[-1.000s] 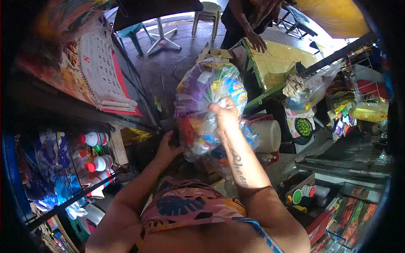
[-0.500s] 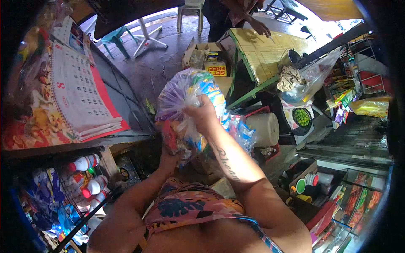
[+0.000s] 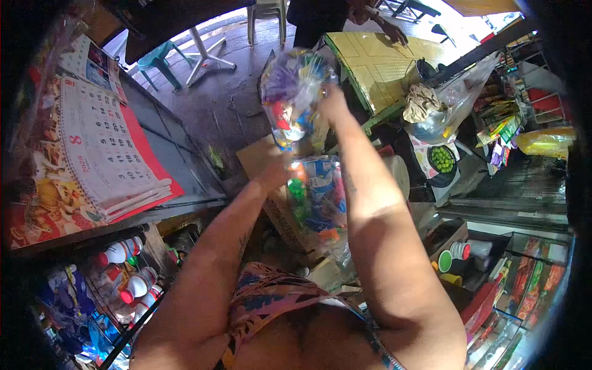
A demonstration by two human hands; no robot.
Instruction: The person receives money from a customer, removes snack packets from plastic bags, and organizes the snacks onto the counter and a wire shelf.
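Note:
A clear plastic bag of colourful packets (image 3: 288,92) is held out at arm's length, blurred by motion. My right hand (image 3: 333,106) is closed on the gathered plastic at its right side. My left hand (image 3: 274,169) is below the bag, near its lower end; its fingers are smeared, so their grip is unclear. Beneath my hands, a cardboard box (image 3: 280,216) stands beside another clear bag with blue, green and orange packets (image 3: 324,197).
A yellow-topped table (image 3: 376,65) stands ahead, with another person's hand (image 3: 393,31) over it. A calendar (image 3: 111,142) hangs at left. Green fruits (image 3: 441,159) sit in a bowl at right. A teal stool (image 3: 157,60) and shelves of goods (image 3: 524,290) flank the space.
The held bag has moved forward, away from my body, with my right hand. My left hand has moved forward and right. The box and second bag below now show more.

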